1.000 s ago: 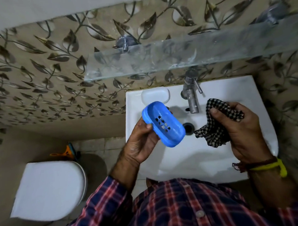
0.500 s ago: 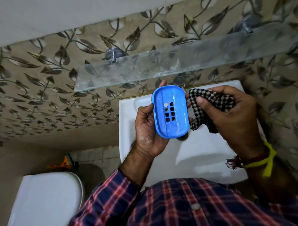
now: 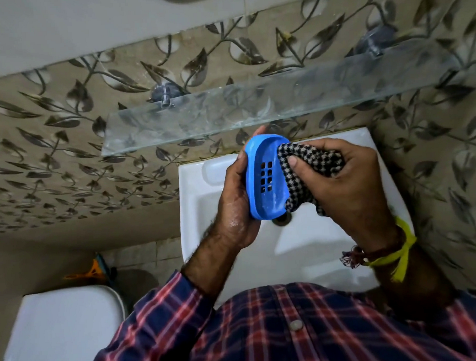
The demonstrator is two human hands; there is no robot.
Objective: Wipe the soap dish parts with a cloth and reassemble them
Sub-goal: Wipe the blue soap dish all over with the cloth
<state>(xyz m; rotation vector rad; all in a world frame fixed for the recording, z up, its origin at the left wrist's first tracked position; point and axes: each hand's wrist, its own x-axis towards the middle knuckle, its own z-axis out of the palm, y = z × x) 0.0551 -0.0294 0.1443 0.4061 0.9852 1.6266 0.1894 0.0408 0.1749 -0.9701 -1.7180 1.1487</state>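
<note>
Hands are raised above the sink (image 3: 195, 236): the left hand (image 3: 236, 199) is clasped round the blue soap dish tray (image 3: 266, 179); the right hand (image 3: 340, 181) is pinching the checked cloth (image 3: 309, 160), now pressed inside the tray, where half a second ago it was held beside it, so wiping is judged begun.

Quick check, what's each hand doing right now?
Left hand: closed around the blue soap dish tray, holding it up.
Right hand: closed on the checked cloth, pressing it into the tray.
</note>
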